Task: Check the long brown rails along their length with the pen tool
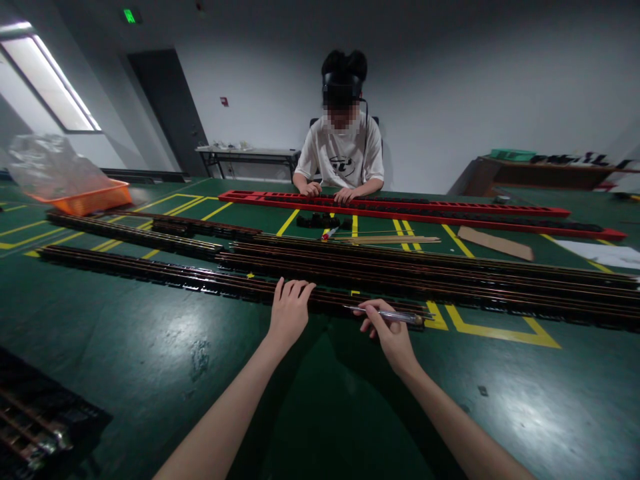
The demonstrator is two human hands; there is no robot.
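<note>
Long black copper-striped rail (200, 279) seems stiff, best held by edges; left hand (291, 312) spreads fingers loosely, right hand (393, 333) grips slim clear-handled tool (401, 317).

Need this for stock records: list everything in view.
Strips: several, black and coppery, centre and lower left
Basket: one, orange, far left
Bag: one, clear, at basket
Parts pile: uncounted, black, centre
Sticks: several, tan, centre
Cardboard: one, brown, right
Paper: one, white, far right
Colleague: one, white shirt, opposite
Frames: count unclear, red, before colleague
Table: one, green, foreground
Tape: several, yellow, on table
Side table: one, pale, back wall
Shelf: one, brown, far right
Door: one, grey, back wall
Exit sign: one, green, upper left
Window: one, bright, upper left
Tool: one, silver and clear, held
Left hand: one, bare, at strips
Right hand: one, bare, holding tool
</note>
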